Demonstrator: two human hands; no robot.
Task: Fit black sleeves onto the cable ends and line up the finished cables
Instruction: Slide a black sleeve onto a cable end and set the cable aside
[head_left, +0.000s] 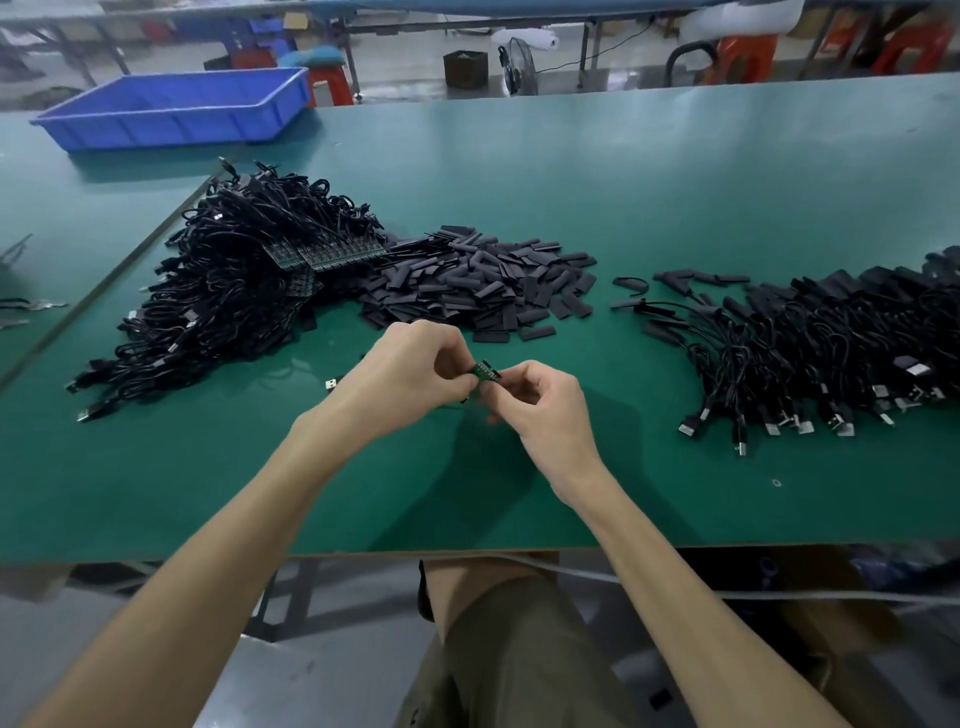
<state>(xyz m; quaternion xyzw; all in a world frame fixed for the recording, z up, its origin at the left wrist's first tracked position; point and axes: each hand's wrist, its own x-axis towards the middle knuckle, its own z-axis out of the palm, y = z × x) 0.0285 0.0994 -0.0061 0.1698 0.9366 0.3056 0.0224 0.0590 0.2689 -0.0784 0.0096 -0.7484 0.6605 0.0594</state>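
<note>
Both hands are closed to a narrow pinch over the counter (675, 499). The left hand (410, 374) grips one end of a small green circuit board (484, 370), and the fingertips of the right hand (545, 410) pinch its other end. A dark sliver at the right-hand edge may be a sleeve starting on, but I cannot tell.

The board is probably light and stiff, with bare parts on its face, so it is best held by its edges close to the cable. The sleeves look thin, soft and flattened, and likely need squeezing open at the mouth before they slide on.

Just beyond the hands lies the heap of loose black sleeves (478, 286). Beyond and to the left is the tangle of unsleeved cables (223, 301). Well to the right, the finished cables (831, 358) lie roughly side by side. A USB plug (331, 384) rests just left of the left hand.
</note>
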